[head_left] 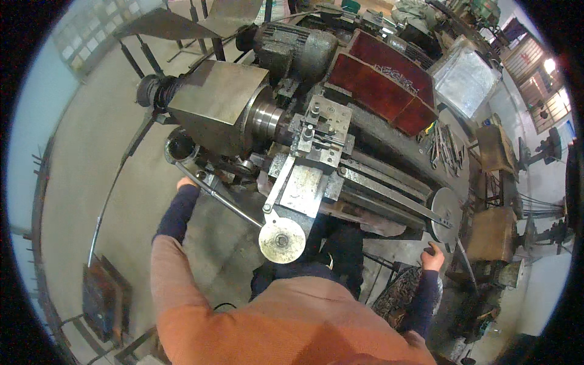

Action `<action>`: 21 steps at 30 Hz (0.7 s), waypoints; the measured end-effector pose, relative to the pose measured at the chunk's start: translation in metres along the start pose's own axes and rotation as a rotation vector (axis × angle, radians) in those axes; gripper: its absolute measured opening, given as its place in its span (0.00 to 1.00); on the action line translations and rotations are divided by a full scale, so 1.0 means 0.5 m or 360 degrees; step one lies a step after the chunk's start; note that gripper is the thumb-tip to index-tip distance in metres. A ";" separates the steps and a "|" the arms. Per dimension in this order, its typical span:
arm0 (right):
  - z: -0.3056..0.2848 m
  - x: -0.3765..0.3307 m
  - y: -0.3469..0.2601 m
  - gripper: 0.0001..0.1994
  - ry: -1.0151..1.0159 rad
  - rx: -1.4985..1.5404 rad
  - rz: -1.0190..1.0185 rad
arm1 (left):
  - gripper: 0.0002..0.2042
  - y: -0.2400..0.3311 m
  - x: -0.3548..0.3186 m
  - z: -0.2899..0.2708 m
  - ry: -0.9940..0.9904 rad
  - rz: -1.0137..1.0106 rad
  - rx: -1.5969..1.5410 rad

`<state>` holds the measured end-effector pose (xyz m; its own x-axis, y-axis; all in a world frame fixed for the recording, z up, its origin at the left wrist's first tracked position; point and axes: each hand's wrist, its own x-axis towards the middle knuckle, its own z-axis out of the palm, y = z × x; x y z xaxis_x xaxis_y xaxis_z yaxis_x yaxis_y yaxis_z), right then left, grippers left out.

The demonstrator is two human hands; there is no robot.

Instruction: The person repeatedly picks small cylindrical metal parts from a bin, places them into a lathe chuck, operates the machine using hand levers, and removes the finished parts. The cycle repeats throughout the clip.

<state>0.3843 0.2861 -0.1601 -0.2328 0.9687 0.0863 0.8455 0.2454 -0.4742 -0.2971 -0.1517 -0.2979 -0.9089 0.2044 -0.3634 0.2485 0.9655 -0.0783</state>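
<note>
Left hand (pixel 185 182) closed on the lathe's long lever (pixel 222 201), right hand (pixel 433 258) gripping the tailstock handwheel (pixel 445 214).

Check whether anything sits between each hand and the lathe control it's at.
Nothing visible does. The left hand is already at the long lever by the headstock, and the right hand rests at the lower rim of the end handwheel. Finger contact is too small to confirm.
</note>
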 end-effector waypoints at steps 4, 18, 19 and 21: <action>0.003 0.008 -0.023 0.20 -0.0068 -0.0083 -0.0122 | 0.12 -0.053 0.028 0.013 0.0045 0.0330 0.0527; 0.011 -0.018 -0.028 0.19 -0.0173 -0.0145 -0.0100 | 0.16 0.038 0.081 0.170 0.0325 0.0042 -0.0467; 0.008 -0.017 -0.017 0.19 -0.0158 -0.0152 -0.0123 | 0.15 0.012 0.039 0.124 0.0203 0.0176 -0.0526; -0.034 -0.010 -0.109 0.19 -0.0068 -0.0191 -0.0233 | 0.15 0.009 -0.074 -0.040 0.0012 0.0247 -0.0009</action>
<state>0.3476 0.2686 -0.1196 -0.3754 0.9206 0.1081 0.8517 0.3886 -0.3515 -0.2689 -0.1515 -0.2661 -0.8622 0.3525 -0.3639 0.3843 0.9230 -0.0165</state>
